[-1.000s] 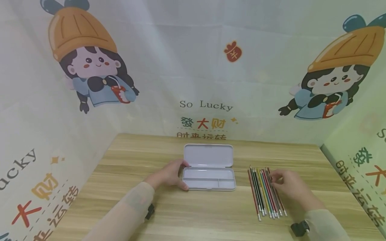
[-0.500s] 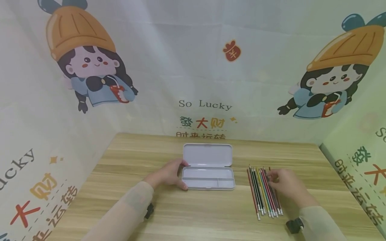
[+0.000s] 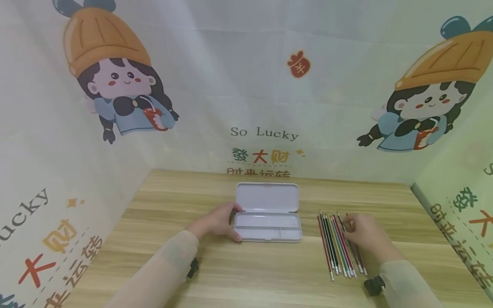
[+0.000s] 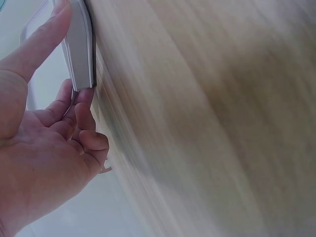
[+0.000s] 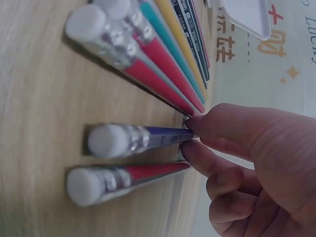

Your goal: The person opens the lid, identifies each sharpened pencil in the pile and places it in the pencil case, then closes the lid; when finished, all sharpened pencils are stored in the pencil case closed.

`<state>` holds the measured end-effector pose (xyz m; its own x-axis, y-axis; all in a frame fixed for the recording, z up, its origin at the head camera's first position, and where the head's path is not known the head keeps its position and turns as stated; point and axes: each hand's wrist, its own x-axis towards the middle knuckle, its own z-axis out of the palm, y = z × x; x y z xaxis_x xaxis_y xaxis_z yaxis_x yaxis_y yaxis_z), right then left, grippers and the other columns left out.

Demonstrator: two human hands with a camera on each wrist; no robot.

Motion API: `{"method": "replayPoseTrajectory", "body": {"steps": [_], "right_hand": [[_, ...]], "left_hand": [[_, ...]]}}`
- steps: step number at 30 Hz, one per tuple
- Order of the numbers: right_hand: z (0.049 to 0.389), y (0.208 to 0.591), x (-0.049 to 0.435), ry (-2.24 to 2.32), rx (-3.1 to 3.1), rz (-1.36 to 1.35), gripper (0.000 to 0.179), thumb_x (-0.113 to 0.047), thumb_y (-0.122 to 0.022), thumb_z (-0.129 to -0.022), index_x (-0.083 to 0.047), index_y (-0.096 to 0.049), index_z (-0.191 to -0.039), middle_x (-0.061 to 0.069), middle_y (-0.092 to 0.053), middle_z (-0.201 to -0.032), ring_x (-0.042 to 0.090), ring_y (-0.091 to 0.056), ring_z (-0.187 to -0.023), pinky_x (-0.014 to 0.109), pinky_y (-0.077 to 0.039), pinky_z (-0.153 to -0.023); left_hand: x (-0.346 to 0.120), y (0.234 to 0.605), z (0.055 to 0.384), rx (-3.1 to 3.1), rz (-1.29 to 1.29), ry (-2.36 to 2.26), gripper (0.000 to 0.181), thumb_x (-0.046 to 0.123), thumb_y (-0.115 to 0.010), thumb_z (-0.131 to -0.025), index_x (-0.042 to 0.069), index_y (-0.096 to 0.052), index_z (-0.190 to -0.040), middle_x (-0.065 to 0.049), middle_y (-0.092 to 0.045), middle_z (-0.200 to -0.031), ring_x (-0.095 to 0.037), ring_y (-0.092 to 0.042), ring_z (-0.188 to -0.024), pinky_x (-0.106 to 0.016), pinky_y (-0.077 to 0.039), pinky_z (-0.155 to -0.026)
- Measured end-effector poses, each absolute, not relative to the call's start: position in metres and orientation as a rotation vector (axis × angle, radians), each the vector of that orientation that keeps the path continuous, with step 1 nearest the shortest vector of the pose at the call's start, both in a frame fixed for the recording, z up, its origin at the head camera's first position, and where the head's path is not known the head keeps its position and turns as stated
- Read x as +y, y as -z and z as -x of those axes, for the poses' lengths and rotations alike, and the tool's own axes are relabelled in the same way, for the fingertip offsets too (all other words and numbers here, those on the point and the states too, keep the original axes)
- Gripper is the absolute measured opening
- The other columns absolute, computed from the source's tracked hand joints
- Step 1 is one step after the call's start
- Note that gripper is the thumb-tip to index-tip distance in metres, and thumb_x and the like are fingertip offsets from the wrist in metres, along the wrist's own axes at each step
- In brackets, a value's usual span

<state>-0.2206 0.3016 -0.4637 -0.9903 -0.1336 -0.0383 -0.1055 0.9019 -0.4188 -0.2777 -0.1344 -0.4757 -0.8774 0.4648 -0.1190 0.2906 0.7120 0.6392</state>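
A white pencil case (image 3: 257, 220) lies with its lid raised at the back, its divided inside facing up. My left hand (image 3: 220, 221) holds the case's left end, thumb at the front corner and fingertips at the back, as the left wrist view also shows. Right of the case, pencils (image 3: 334, 244) with white erasers lie side by side, erasers towards me. My right hand (image 3: 363, 234) pinches a blue pencil (image 5: 168, 137) between thumb and index finger. In the right wrist view a red pencil (image 5: 154, 171) lies beside it, apart from the main row.
The wooden table (image 3: 246, 273) meets a printed cloth backdrop (image 3: 215, 85) at the back and sides. Small black cameras sit at both wrists, the right one (image 3: 373, 285) close to the pencils' eraser ends.
My right hand went slightly left into the pencils, then slightly back right. A gap now shows between the row and the pencils at its right edge. My left hand stays on the case.
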Motion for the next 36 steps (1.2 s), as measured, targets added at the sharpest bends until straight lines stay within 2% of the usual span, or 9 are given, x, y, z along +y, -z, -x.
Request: {"method": "replayPoseTrajectory", "body": {"steps": [6,17,27,32,36], "right_hand": [[0.2202,0.4655,0.3008,0.688,3.013,0.154,0.034,-0.01,-0.079,-0.084,0.007,-0.07,-0.112,0.014,-0.074,-0.089,0.023,-0.069,-0.078,0.04,-0.06,-0.065],[0.2196,0.4607,0.3029,0.775,2.963,0.046,0.044,-0.018,-0.081,-0.084,0.006,-0.069,-0.118,0.014,-0.075,-0.09,0.023,-0.07,-0.08,0.042,-0.061,-0.068],[0.2158,0.4587,0.3027,0.819,2.988,0.056,0.043,-0.019,-0.079,-0.083,0.003,-0.071,-0.119,0.008,-0.075,-0.087,0.016,-0.066,-0.071,0.032,-0.054,-0.057],[0.2149,0.4588,0.3002,0.816,3.013,0.043,0.041,-0.019,-0.076,-0.082,-0.002,-0.073,-0.12,0.006,-0.075,-0.088,0.015,-0.06,-0.064,0.031,-0.048,-0.052],[0.215,0.4592,0.2978,0.816,3.04,0.059,0.038,-0.018,-0.075,-0.082,-0.002,-0.075,-0.116,0.006,-0.074,-0.087,0.014,-0.058,-0.063,0.03,-0.047,-0.051]], "left_hand": [[-0.1346,0.4754,0.2768,2.652,-0.591,-0.913,0.085,0.019,-0.099,-0.063,0.001,-0.056,-0.133,-0.018,-0.06,-0.134,-0.036,-0.053,-0.131,-0.05,-0.039,-0.12],[-0.1348,0.4748,0.2738,2.647,-0.578,-0.93,0.084,0.02,-0.099,-0.063,0.001,-0.057,-0.132,-0.017,-0.061,-0.134,-0.036,-0.054,-0.132,-0.051,-0.04,-0.12],[-0.1333,0.4725,0.2737,2.647,-0.578,-0.938,0.084,0.02,-0.099,-0.063,0.001,-0.056,-0.133,-0.017,-0.06,-0.134,-0.035,-0.053,-0.132,-0.051,-0.039,-0.12],[-0.1325,0.4719,0.2743,2.64,-0.575,-0.939,0.084,0.019,-0.099,-0.063,0.001,-0.056,-0.133,-0.017,-0.06,-0.134,-0.035,-0.053,-0.132,-0.051,-0.039,-0.12],[-0.1321,0.4715,0.2754,2.639,-0.585,-0.937,0.084,0.02,-0.099,-0.063,0.001,-0.057,-0.133,-0.017,-0.06,-0.134,-0.035,-0.053,-0.132,-0.051,-0.039,-0.12]]}}
